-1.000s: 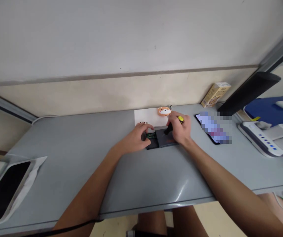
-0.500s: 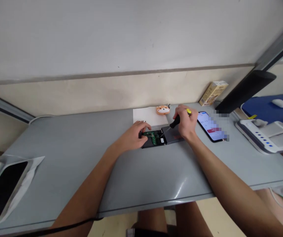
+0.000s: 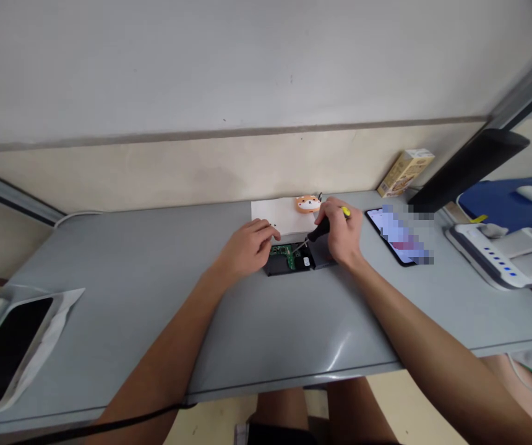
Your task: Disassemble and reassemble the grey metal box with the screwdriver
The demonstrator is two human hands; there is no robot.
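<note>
A small black device (image 3: pixel 289 261) lies opened on the grey table (image 3: pixel 257 321), with a green circuit board (image 3: pixel 285 253) showing inside. My left hand (image 3: pixel 246 246) rests on the device's left end and holds it down. My right hand (image 3: pixel 340 232) grips a screwdriver (image 3: pixel 322 227) with a black and yellow handle; its tip points down at the circuit board. The device's dark cover (image 3: pixel 320 255) sits just to the right, partly under my right hand.
A white paper sheet (image 3: pixel 278 214) and an orange animal-shaped figure (image 3: pixel 307 203) lie behind the device. A phone (image 3: pixel 393 235) lies to the right, a small carton (image 3: pixel 405 171) by the wall. A white machine (image 3: pixel 507 256) stands at far right, a black tray (image 3: pixel 6 349) at far left.
The cover has slid right, baring the green circuit board. My right hand lifted, then brought the screwdriver tip down onto the board. My left hand shifted slightly left.
</note>
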